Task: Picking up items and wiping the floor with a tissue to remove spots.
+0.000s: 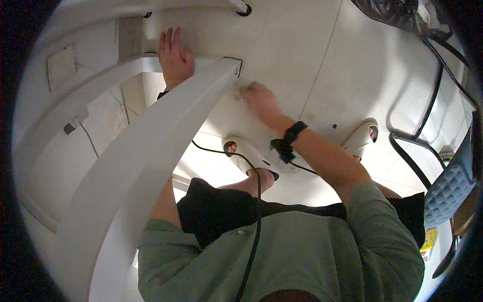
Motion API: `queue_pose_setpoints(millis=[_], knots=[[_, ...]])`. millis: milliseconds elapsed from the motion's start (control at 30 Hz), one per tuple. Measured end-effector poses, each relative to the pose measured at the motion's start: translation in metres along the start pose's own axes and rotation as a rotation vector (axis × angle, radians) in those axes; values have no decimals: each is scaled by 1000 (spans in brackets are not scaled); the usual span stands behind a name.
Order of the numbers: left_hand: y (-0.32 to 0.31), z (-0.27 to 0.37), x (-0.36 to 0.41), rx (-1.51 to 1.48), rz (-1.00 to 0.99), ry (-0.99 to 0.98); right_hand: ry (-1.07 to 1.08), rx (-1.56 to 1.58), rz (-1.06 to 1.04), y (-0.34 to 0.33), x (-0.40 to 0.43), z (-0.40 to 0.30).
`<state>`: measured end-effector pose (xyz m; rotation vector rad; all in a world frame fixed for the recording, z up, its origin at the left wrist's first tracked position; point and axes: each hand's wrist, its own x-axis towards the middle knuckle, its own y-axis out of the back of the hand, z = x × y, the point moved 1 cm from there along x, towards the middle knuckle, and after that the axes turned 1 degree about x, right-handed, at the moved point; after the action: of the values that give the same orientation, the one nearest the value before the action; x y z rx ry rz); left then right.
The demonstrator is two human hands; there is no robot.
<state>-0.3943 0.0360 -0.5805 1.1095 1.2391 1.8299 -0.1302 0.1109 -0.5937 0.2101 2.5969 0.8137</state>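
Observation:
A white, panel-like piece of furniture [151,132] runs from the lower left up to a corner near the middle of the view. My left hand [176,62] rests with spread fingers beside its far end, the forearm partly hidden behind the white panel. To the right of that corner, just over the pale tiled floor [286,49], is my right hand [260,99], slightly blurred with curled fingers. Whether something small is between those fingers cannot be made out. A black wrist strap with a device [288,141] sits on my right wrist.
A black cable [258,200] hangs across my front. My feet in light slippers [247,156] stand on the floor. At the right are a black metal tube frame [434,98], a dark plastic bag [396,15] and a blue-grey dimpled cushion [449,188]. A small blue piece [334,126] lies on the floor.

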Motion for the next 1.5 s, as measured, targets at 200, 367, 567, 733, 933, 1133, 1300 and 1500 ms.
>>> queue_pose_setpoints(millis=[200,367,567,733,933,1133,1300,1500], knots=[[-9,-16,-1,58,34,-112,119,-188,202,24,35,31],[-7,-12,-2,27,67,-100,35,-130,57,7,25,19],[-13,-13,-1,80,72,-66,250,-69,-66,-4,-2,0],[-14,-28,-3,215,105,-178,483,-275,77,-22,33,-37],[39,-14,-28,35,73,29,603,-301,-105,-17,22,-28],[73,-8,-93,-28,-100,233,644,-201,-424,20,-93,63],[79,-7,-138,2,-270,378,647,-374,-523,55,-97,72],[77,2,-172,-33,-404,497,516,-248,-92,65,-5,7]])
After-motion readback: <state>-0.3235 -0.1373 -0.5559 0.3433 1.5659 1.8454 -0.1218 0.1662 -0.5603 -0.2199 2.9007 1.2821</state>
